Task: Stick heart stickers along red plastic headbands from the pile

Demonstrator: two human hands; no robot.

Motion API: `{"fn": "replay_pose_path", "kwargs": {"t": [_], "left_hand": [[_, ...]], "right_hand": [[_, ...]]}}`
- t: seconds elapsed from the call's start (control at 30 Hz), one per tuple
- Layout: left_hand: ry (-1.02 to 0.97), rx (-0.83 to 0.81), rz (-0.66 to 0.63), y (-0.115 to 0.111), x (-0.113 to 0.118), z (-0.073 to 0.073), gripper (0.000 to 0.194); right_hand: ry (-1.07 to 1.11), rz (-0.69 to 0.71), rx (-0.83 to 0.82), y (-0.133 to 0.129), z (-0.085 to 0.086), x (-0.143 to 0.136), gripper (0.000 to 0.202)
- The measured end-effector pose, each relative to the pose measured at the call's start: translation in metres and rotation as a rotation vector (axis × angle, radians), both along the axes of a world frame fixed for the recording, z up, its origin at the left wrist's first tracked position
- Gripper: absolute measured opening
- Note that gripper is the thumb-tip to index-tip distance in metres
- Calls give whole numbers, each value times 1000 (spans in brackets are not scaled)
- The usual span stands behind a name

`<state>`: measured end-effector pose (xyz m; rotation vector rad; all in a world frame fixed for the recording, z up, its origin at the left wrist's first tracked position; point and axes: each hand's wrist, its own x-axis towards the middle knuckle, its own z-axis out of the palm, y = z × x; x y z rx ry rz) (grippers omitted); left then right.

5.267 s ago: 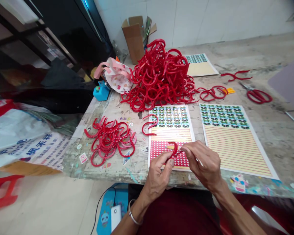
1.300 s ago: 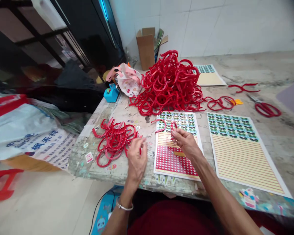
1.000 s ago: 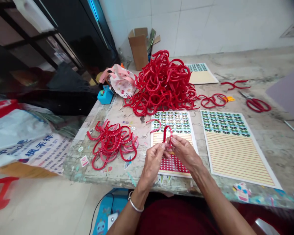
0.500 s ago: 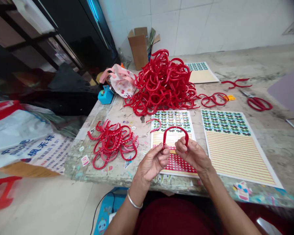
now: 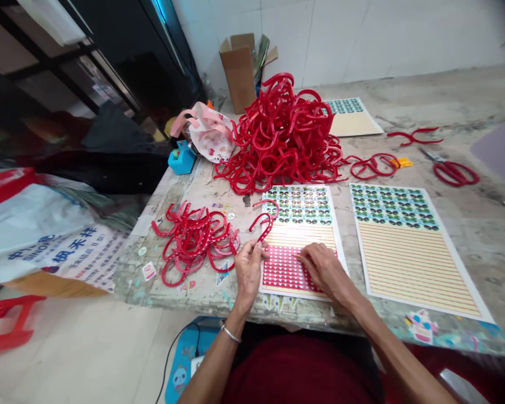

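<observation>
My left hand (image 5: 249,269) is closed around one end of a red headband (image 5: 270,225) with white dots along its band. Its curved part points away from me, over the left edge of a sticker sheet (image 5: 298,234). On that sheet, my right hand (image 5: 322,268) rests with fingers bent together at the red, white-marked strips (image 5: 280,266); whatever lies between the fingertips is hidden. Another headband (image 5: 275,205) lies across the sheet's upper left corner. To the left sits a small pile of dotted headbands (image 5: 200,238).
A large heap of red headbands (image 5: 281,140) stands behind the sheet. On the right lie a second sticker sheet (image 5: 408,258) and red-handled scissors (image 5: 455,173). A blue tape dispenser (image 5: 182,160), a patterned bag (image 5: 212,134) and a cardboard box (image 5: 239,76) stand at the back left.
My right hand has let go of the headband and come down onto the sheet's red strips. My left hand has moved left with the headband, which is now turned sideways.
</observation>
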<state>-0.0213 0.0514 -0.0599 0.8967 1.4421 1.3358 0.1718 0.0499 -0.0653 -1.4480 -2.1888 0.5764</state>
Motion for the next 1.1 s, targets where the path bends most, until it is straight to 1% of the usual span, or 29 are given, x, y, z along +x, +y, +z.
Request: {"fn": "replay_pose_path", "kwargs": {"t": [0.07,0.13,0.23,0.37,0.47,0.57,0.7,0.93,1.1], "left_hand": [[81,-24,21,2,0,-12,22],[105,-45,35,5,1,-17,22],[122,-60,43,7,3,-19,23],[151,-57,47,6,5,-19,20],[168,-61,59,5,6,-21,19],[179,-67,70,5,7,-24,19],[198,-65,66,5,8,-26,18],[224,-67,55,4,7,-30,18],[259,-57,49,6,7,-32,18]], "right_hand": [[23,21,13,8,5,-2,15],[-3,81,53,20,10,-9,17],[-81,164,130,39,11,-25,19],[-143,240,195,54,3,-43,19],[-148,273,213,59,-1,-47,19],[-157,287,216,59,-1,-48,20],[-155,288,227,59,-2,-49,21],[-142,270,220,57,-7,-49,19],[-113,337,214,65,-8,-50,13]]}}
